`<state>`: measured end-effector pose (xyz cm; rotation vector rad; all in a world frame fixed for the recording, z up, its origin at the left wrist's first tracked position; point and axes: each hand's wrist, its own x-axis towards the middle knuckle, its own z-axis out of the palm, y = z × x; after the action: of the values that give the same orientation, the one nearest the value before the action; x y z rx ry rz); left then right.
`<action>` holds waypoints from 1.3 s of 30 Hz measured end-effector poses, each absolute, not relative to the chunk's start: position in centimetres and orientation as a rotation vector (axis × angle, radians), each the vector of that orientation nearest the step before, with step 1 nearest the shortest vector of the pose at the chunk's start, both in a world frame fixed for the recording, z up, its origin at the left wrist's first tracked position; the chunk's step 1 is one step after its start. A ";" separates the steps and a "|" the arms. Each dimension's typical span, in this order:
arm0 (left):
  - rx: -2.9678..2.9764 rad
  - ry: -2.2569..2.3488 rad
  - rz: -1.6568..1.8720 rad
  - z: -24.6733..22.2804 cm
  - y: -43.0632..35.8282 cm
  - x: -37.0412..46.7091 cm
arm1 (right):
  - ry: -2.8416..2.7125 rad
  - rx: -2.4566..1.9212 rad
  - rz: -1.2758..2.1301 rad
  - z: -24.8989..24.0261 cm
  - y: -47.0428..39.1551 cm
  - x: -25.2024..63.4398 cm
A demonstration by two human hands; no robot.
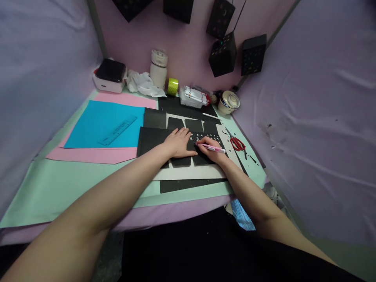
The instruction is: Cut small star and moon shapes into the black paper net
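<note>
A black card sheet [154,139] with flaps along its edges lies on a white board [188,173]. White star and moon shapes [197,139] show through its right part. Spread flat on the card, my left hand [178,144] presses it down just left of these shapes. My right hand [209,149] pinches a slim pink and white pen-shaped craft knife [216,148], its tip down at the card below the moon. The tip itself is too small to make out.
Red-handled scissors [237,143] lie at the right among black scraps. A ruler [117,131] rests on blue sheets [85,125] at the left. Behind stand a white bottle [158,72], yellow tape [172,86] and a lidded pot [228,102]. Black boxes [223,55] hang above.
</note>
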<state>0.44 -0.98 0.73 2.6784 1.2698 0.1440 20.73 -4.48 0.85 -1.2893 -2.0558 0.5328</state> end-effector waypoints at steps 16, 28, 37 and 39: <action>2.672 1.271 0.128 0.9 -1.0 0.4 | -2.081 -1.298 0.490 0.1 -4.3 21.3; 2.673 1.268 0.141 0.7 -0.9 0.4 | -2.097 -1.295 0.511 0.5 -4.6 21.3; 2.670 1.269 0.127 1.0 -1.1 0.5 | -2.088 -1.304 0.525 1.0 -4.9 21.2; 2.670 1.267 0.120 1.1 -1.2 0.5 | -2.085 -1.299 0.528 0.9 -4.8 21.2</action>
<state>0.47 -1.19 1.09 2.6704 1.2669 0.1204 21.21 -4.80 0.94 -1.2993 -2.0851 0.5280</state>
